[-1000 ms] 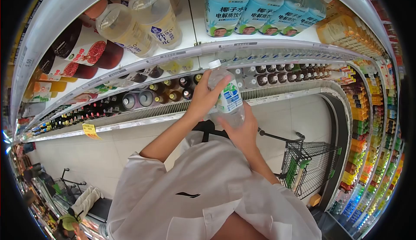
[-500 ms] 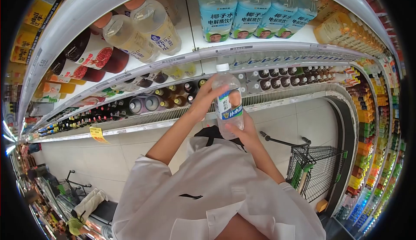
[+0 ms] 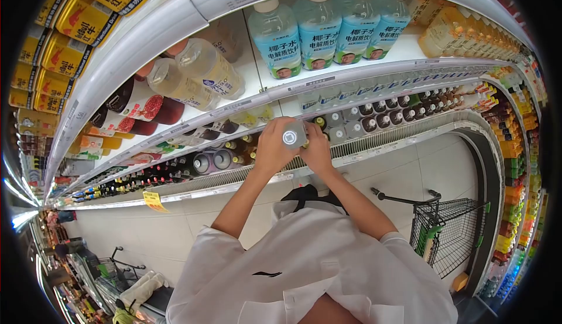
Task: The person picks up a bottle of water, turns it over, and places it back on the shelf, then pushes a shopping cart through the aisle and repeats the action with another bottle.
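Observation:
A clear bottle is held upright between both hands, seen from above with its round white end toward the camera. My left hand wraps round its left side, fingers closed on it. Against its right side is my right hand, also closed on the bottle. The bottle's label is hidden. Just beyond the hands runs the edge of a refrigerated shelf, with blue-labelled bottles standing on it.
Yellow cans stack at the upper left, and clear bottles lean beside red juice bottles. Lower shelves hold rows of dark-capped bottles. A shopping cart stands at the right. A yellow price tag hangs from the lower shelf edge.
The bottle has tipped so that its end faces the camera and its label is out of sight. Both hands have moved together around it, and the view has shifted.

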Demonstrator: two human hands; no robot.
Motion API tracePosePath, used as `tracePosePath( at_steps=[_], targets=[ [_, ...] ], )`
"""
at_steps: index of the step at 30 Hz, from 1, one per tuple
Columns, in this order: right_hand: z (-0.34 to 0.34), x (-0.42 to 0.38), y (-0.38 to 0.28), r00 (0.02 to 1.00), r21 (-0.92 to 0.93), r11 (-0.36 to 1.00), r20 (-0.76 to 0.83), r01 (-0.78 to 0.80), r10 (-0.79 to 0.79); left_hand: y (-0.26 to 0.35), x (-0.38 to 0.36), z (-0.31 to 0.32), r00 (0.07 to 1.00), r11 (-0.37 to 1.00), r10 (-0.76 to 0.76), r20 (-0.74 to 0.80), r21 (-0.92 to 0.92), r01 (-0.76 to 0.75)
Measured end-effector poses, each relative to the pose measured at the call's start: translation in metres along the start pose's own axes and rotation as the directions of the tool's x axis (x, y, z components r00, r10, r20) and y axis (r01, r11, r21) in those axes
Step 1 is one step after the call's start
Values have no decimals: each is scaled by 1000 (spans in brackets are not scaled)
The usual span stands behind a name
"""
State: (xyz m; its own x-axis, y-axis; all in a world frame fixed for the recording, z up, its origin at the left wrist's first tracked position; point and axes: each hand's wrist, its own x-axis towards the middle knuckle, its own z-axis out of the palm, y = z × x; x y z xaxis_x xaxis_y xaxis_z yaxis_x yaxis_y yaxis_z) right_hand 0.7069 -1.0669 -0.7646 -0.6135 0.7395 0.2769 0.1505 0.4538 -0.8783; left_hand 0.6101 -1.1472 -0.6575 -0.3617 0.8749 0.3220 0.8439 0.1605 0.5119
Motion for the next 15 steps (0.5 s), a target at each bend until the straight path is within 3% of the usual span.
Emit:
tracePosePath(
  at_steps=[1,2,7,9,10,13,15],
  targets=[
    [1,4,-5,999,-39,999,-27,-29,28,-3,4,0,999,1000,5,-48,24,-4],
    [9,7,0,996,64,996,-49,-67,70,-7,8,1,998,1000,12,-64,12,-11],
    [20,26,-4,988,171,981,-107,-91,110,-23,28,10,994,1000,-12,-111,23,15],
    [26,31,-2,987,180,982,-136,-56,81,-36,34,16,989,980,45,-141,199,-16],
    [22,30,-6,987,212,974,-119,-82,109,-43,35,20,989,981,47,-138,195,-19],
    [28,30,-1,985,249,964,-113,-96,127,-64,40,32,992,967,-60,-112,241,85],
    [30,28,0,985,214,967,-72,-140,158,-72,44,39,980,943,-198,-17,271,195]
  ],
)
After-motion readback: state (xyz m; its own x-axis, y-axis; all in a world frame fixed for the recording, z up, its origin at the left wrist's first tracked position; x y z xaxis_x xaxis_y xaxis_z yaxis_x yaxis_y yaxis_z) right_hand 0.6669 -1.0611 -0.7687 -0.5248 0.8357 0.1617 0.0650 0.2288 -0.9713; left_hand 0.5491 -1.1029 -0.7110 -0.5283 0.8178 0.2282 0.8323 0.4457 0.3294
